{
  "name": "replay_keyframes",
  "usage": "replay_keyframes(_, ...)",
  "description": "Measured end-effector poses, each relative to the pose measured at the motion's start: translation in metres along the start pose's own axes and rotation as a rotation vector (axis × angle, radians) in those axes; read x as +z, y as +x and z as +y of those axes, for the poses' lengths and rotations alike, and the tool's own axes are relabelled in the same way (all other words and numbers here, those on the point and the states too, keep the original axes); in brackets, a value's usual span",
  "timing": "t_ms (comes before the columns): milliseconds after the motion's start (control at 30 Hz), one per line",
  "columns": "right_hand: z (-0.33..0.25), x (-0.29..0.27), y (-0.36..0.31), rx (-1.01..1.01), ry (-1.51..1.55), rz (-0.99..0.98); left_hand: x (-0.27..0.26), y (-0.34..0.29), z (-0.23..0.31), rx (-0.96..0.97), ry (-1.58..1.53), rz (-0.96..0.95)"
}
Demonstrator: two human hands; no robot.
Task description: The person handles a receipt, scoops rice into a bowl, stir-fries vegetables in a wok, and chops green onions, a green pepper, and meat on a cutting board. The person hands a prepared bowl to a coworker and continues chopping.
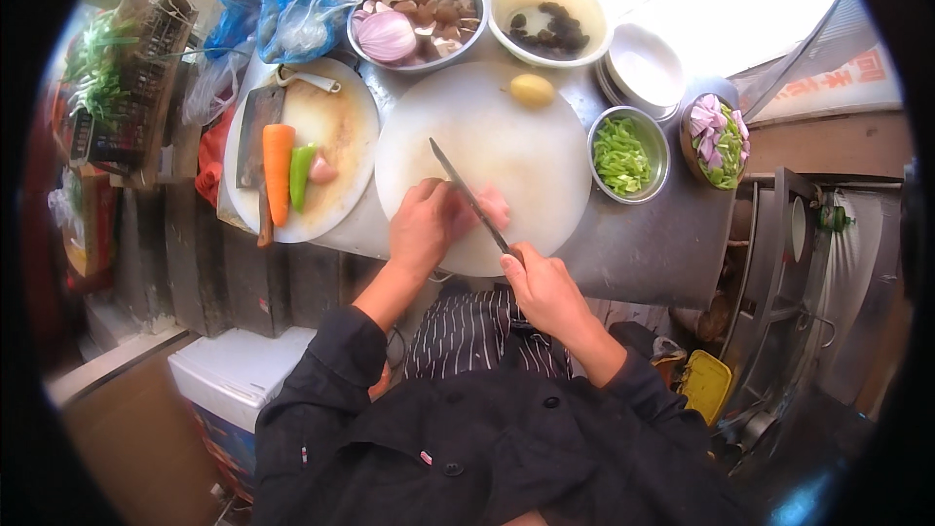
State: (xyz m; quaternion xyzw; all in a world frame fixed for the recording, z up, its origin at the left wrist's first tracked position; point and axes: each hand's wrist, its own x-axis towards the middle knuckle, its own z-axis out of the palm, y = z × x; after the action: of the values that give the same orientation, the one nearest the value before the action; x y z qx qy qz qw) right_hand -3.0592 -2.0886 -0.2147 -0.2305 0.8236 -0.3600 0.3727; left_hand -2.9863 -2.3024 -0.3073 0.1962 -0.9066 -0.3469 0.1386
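My right hand (545, 290) is wrapped round the handle of a kitchen knife (466, 193). Its dark blade points up and to the left, over a piece of pale pink raw meat (495, 206). My left hand (421, 229) holds the meat down with curled fingers just left of the blade; its fingertips are partly hidden. Both are over the near part of a round white cutting board (526, 161). A yellow potato-like vegetable (532, 91) lies at the board's far edge.
On a second round board (346, 131) at left lie a cleaver (259, 141), a carrot (279, 170), a green pepper (303, 175) and a pinkish piece (322, 170). Bowls of mushrooms (438, 5), black fungus (560, 29) and chopped green pepper (623, 154) stand beyond and right.
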Motion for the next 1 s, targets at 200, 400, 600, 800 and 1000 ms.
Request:
replay_keyframes(200,-0.007,0.026,0.047,-0.04,0.035,0.027,0.003,0.003,-0.002,-0.013,-0.021,0.052)
replay_keyframes(400,0.015,0.008,0.021,0.082,0.025,-0.057,0.002,-0.001,-0.003,0.007,0.012,0.071)
replay_keyframes(600,0.021,-0.011,-0.011,0.103,0.036,-0.049,0.004,-0.004,-0.004,0.024,-0.021,0.088)
replay_keyframes(800,-0.003,-0.008,-0.008,0.059,0.017,-0.068,0.005,-0.005,-0.007,0.029,-0.021,0.088)
replay_keyframes(1000,-0.001,0.03,0.046,0.032,0.006,-0.016,0.003,-0.003,-0.012,0.03,-0.022,0.062)
